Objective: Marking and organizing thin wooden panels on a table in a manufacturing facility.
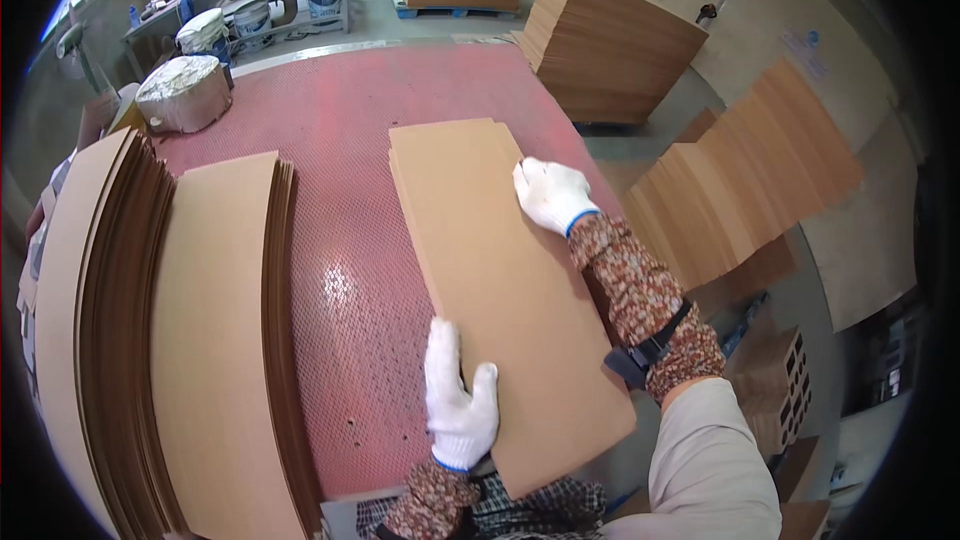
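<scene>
While the cardboard stack (500, 290) runs eleven to five o'clock, my left hand (458, 405) presses flat against its near-left edge and my right hand (550, 193) presses flat on its far-right edge.

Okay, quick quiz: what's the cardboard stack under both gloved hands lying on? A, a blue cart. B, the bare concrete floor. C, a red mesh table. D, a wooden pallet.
C: the cardboard stack, with the left hand and right hand on its edges, lies on the red mesh table.

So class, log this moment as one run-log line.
left hand: flat on near edge of cardboard stack | right hand: on its far right edge | stack: on red mesh table
</scene>
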`<move>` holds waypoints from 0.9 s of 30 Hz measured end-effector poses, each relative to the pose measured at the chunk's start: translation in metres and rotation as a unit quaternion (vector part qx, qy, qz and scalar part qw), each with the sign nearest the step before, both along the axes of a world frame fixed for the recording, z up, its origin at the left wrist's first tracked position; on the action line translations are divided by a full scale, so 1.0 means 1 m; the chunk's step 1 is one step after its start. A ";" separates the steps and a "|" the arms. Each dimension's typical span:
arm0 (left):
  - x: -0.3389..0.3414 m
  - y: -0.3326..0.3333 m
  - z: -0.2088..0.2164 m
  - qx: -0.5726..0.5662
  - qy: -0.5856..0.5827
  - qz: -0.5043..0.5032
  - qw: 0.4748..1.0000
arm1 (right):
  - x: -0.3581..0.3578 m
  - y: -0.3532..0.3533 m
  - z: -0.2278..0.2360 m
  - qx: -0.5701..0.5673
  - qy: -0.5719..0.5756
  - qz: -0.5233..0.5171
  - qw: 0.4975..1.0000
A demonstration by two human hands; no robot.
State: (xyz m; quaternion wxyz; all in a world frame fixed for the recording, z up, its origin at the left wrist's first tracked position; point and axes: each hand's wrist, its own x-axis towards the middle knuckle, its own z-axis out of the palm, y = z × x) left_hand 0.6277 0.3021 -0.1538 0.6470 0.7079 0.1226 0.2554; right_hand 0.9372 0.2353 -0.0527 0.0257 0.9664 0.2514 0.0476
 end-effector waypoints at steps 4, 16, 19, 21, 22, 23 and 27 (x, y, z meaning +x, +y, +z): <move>0.008 0.003 0.000 -0.006 -0.009 0.006 1.000 | -0.073 -0.052 -0.004 -0.020 0.011 -0.018 1.000; 0.013 0.007 0.000 -0.082 -0.035 0.000 0.996 | -0.306 -0.202 -0.016 0.053 -0.075 0.046 0.995; 0.012 0.009 -0.002 -0.089 -0.040 0.009 0.995 | -0.347 -0.211 -0.016 0.037 -0.057 -0.010 0.998; 0.012 0.007 -0.003 -0.081 -0.047 0.004 0.996 | -0.357 -0.215 -0.017 0.061 -0.051 -0.010 0.997; 0.013 0.008 -0.003 -0.080 -0.046 -0.003 0.996 | -0.360 -0.213 -0.016 0.078 -0.055 -0.009 0.995; 0.012 0.008 -0.002 -0.079 -0.043 -0.012 0.996 | -0.366 -0.210 -0.014 0.095 -0.057 -0.008 0.994; 0.013 0.012 -0.005 -0.066 -0.053 -0.024 0.996 | -0.360 -0.197 -0.006 0.110 -0.023 0.013 0.994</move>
